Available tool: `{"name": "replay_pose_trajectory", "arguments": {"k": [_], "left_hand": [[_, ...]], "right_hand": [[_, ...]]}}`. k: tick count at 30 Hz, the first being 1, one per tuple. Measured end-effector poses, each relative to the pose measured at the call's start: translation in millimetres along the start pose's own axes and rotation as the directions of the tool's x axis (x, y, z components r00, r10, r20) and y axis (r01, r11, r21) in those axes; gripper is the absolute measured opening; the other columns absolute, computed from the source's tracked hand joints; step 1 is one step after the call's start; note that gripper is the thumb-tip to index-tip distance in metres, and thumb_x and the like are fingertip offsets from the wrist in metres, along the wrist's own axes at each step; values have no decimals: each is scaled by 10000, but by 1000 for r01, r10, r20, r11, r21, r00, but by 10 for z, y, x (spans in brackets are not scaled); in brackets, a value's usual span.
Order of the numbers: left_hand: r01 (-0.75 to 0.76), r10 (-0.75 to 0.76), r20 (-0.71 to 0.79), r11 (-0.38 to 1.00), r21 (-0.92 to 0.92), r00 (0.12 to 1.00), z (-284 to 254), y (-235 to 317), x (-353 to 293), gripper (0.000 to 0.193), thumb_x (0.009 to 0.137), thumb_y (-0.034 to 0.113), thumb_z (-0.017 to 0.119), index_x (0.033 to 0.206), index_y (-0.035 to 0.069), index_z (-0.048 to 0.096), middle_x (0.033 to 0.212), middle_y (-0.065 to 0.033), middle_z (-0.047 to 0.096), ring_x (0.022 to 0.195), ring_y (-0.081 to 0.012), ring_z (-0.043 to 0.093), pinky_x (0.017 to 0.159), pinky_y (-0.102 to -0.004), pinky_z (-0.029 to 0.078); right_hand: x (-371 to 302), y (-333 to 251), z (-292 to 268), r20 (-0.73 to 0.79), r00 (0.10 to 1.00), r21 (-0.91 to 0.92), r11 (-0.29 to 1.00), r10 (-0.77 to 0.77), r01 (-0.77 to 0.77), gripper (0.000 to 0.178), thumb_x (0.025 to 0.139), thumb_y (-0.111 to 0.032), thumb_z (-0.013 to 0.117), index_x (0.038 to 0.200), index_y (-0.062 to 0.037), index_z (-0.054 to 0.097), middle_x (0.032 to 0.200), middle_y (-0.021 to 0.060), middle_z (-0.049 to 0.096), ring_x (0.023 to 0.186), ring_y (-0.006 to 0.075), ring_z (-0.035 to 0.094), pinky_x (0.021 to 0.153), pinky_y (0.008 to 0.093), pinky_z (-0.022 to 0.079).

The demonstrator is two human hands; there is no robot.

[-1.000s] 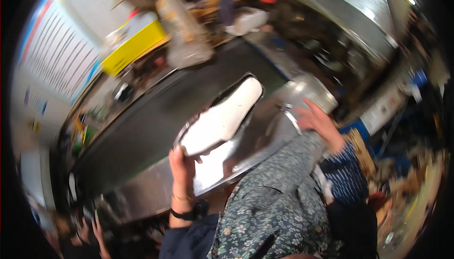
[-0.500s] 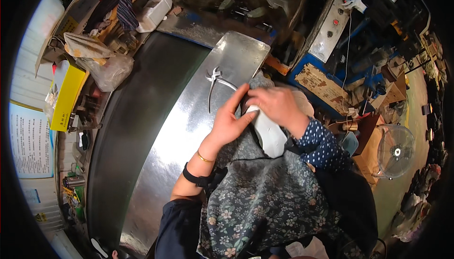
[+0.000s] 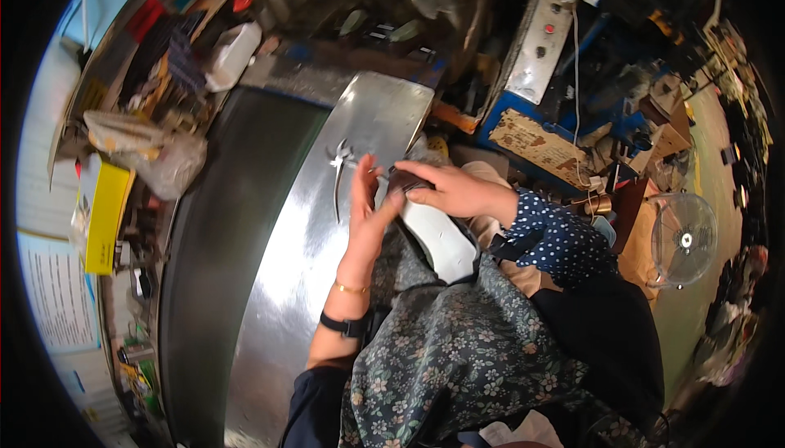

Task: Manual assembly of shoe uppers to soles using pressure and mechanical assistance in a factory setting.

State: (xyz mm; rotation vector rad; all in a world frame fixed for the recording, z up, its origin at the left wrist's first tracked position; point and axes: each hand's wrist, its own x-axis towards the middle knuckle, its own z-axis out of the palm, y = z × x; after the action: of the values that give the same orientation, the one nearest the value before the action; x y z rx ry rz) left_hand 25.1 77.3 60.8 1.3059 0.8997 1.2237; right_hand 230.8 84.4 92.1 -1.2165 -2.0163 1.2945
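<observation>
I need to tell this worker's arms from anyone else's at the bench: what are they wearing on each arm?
The left hand has a bare forearm with a thin gold bracelet and a black wristband. The right hand comes from a dark blue sleeve with white dots.

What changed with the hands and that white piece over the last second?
The white piece, held up over the metal sheet a second ago, has come down to the lap. The right hand moved from the sheet's edge onto its top end, and the left hand now presses beside it. The pliers on the sheet lie untouched, as half a second ago.
</observation>
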Motion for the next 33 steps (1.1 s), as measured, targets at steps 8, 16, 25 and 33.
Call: {"name": "replay_pose_trajectory", "arguments": {"k": [8,16,25,33], "left_hand": [[116,-115,141,993,3,983,295,-72,-189,863,833,14,732,1542,-5,242,1436,-159,476,1335,-257,457,1137,-378,334],[-195,192,50,886,421,980,368,-43,-481,785,808,73,715,1477,-44,322,1504,-258,372,1400,-398,385,1162,-438,308],[-239,221,105,765,598,970,119,106,-112,720,749,146,828,1366,15,482,1596,-286,162,1414,-457,353,1129,-409,360],[299,-275,225,950,-84,935,-7,-16,154,522,824,60,779,1303,59,573,1167,-36,631,1046,-133,594,922,-275,489]], "right_hand": [[-119,-41,42,-50,999,124,992,15,-8,528,980,-196,579,1466,-76,413,1303,203,617,1203,338,605,996,399,477],[-309,-154,301,-379,894,-111,971,-238,212,425,896,-116,631,1313,-54,569,1204,213,642,1075,403,634,895,428,527],[-712,349,668,-452,884,253,968,118,0,422,968,-150,615,1359,-12,538,1248,175,649,1162,235,623,977,344,470],[-890,533,480,-208,867,665,716,453,-214,542,1040,-421,491,1247,70,594,1104,105,690,1007,114,627,873,268,481]]}}
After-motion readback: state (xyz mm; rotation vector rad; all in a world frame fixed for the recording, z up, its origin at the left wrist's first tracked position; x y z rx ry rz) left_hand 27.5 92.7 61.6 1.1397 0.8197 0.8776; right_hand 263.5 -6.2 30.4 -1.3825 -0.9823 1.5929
